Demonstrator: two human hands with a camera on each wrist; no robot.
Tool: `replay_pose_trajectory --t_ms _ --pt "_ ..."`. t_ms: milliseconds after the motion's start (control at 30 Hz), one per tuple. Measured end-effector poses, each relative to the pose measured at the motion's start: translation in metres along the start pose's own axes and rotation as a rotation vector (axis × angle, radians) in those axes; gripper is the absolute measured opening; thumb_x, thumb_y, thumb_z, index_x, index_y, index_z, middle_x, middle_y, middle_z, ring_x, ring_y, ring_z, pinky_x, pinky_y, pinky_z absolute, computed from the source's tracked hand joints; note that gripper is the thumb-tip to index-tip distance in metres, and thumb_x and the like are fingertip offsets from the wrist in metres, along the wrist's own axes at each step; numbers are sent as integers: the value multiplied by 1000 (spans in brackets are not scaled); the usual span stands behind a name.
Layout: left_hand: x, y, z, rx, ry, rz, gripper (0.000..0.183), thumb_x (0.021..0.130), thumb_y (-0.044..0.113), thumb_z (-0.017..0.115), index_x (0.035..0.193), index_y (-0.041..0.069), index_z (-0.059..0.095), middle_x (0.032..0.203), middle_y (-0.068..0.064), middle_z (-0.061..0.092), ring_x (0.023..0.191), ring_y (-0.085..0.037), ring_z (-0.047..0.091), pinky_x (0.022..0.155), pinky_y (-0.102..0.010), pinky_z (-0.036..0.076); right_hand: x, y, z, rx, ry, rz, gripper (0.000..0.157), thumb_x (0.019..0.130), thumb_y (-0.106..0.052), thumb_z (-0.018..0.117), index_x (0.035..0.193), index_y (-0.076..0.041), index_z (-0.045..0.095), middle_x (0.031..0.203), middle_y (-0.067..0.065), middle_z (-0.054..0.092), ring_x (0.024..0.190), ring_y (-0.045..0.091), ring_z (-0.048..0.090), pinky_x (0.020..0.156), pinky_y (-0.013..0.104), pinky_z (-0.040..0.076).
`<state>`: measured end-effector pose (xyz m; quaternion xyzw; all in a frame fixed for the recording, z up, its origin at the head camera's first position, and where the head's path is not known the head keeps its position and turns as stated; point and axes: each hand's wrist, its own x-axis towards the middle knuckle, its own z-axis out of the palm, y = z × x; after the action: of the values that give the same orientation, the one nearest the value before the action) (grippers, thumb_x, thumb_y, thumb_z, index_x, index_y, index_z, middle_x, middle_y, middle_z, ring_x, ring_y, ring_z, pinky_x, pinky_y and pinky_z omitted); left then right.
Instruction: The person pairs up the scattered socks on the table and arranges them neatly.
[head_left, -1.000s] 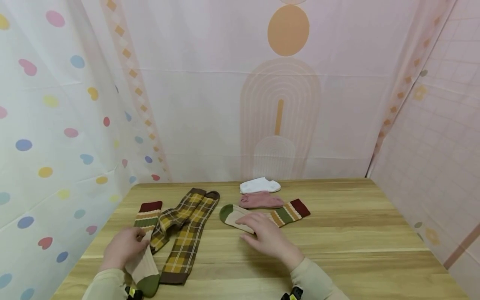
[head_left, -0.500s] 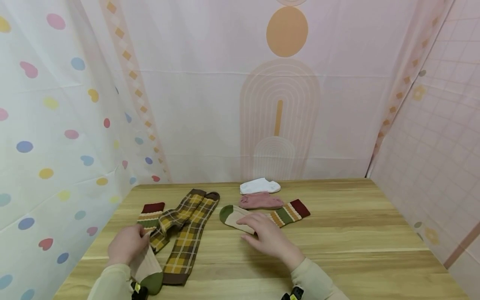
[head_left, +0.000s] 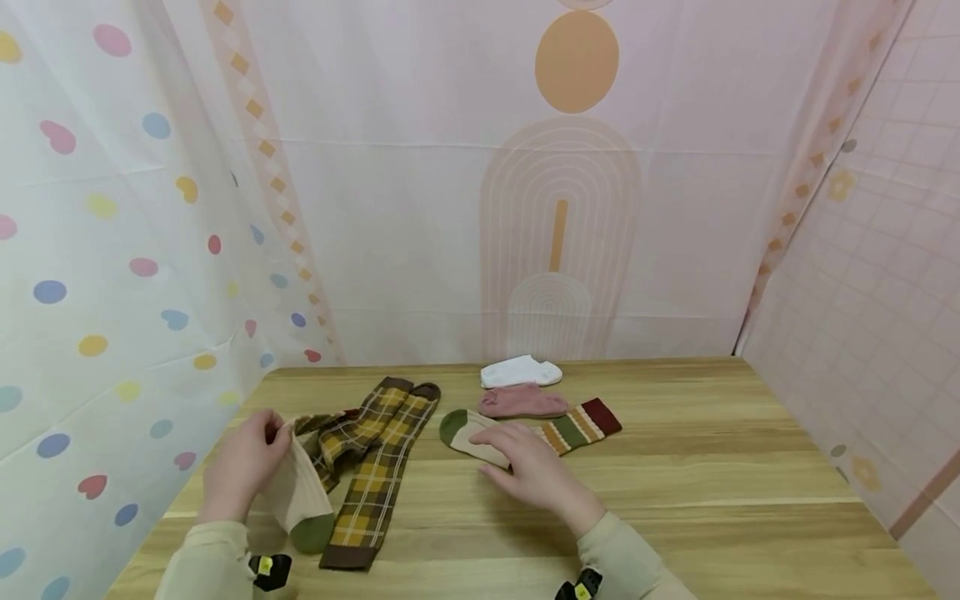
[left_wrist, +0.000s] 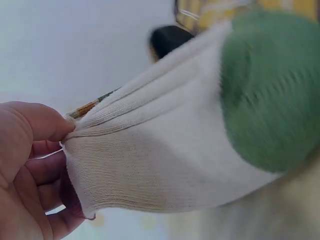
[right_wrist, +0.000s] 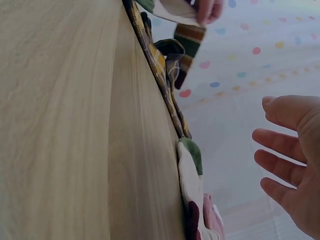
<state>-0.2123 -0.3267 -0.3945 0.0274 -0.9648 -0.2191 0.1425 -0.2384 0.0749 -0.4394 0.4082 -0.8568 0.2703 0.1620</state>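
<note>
My left hand pinches a cream sock with a green toe between thumb and fingers, at its middle. In the left wrist view the thumb presses on the ribbed cream part of this sock. Its striped cuff hangs down in the right wrist view, off the table. My right hand hovers over the matching striped sock, partly covering it in the head view. From the right wrist, the fingers of this hand are spread and hold nothing.
Two yellow-and-brown plaid socks lie beside the lifted sock, one crumpled and one flat. A pink ankle sock and a white ankle sock lie behind the striped one. Printed curtains surround the wooden table.
My left hand has taken the cream sock up off the table; its striped cuff no longer lies flat beside the plaid socks. The right hand has stayed almost still.
</note>
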Motion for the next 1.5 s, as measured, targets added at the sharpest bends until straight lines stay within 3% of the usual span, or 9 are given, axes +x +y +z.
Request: replay_pose_trajectory --t_ms 200,433,633,800,967,1167,1333,1500 --pt "2 30 -16 8 143 89 10 97 17 58 95 8 58 83 -9 62 61 -20 54 52 -34 42 0 1 -2 35 7 -3 35 92 -15 72 125 -10 64 126 5 64 120 23 55 101 41 44" --pt "4 65 -29 -23 212 156 8 96 16 61 95 9 60 85 -9 65 65 -22 57 56 -37 44 1 8 -10 59 81 -21 34 90 -12 73 122 -7 64 124 8 65 119 28 55 101 43 44" --pt "7 93 -28 -52 274 263 6 93 13 67 92 8 63 82 -8 65 65 -23 58 57 -40 47 1 10 -21 74 156 -66 38 87 -8 75 123 -5 64 124 7 65 121 28 55 102 43 43" --pt "11 115 -18 -88 314 345 5 91 10 69 91 9 64 81 -8 68 65 -24 62 58 -42 49 4 12 -29 101 208 -134 43 87 -8 74 128 -7 62 131 4 63 124 24 54 104 47 40" --pt "13 136 -5 -132 248 379 5 92 12 68 90 9 65 81 -4 68 66 -19 62 59 -40 50 4 11 -37 111 225 -124 41 88 -11 73 128 -10 63 131 1 62 126 21 53 105 49 38" --pt "12 156 13 -176 134 406 5 93 13 69 91 11 65 79 1 65 62 -13 56 58 -35 48 3 10 -41 58 257 -119 43 84 -8 77 124 -5 64 123 9 66 118 32 57 98 56 41" --pt "9 163 31 -269 54 424 6 92 11 70 91 12 64 79 3 64 66 -11 58 60 -34 49 1 10 -41 63 237 -94 43 85 -11 76 126 -6 64 126 8 65 120 31 56 101 55 40" --pt "9 164 47 -382 -103 379 4 94 13 69 93 13 65 82 5 65 74 -11 61 67 -35 51 0 11 -41 105 205 -82 43 88 -14 74 130 -11 63 131 1 63 123 23 54 101 54 40"
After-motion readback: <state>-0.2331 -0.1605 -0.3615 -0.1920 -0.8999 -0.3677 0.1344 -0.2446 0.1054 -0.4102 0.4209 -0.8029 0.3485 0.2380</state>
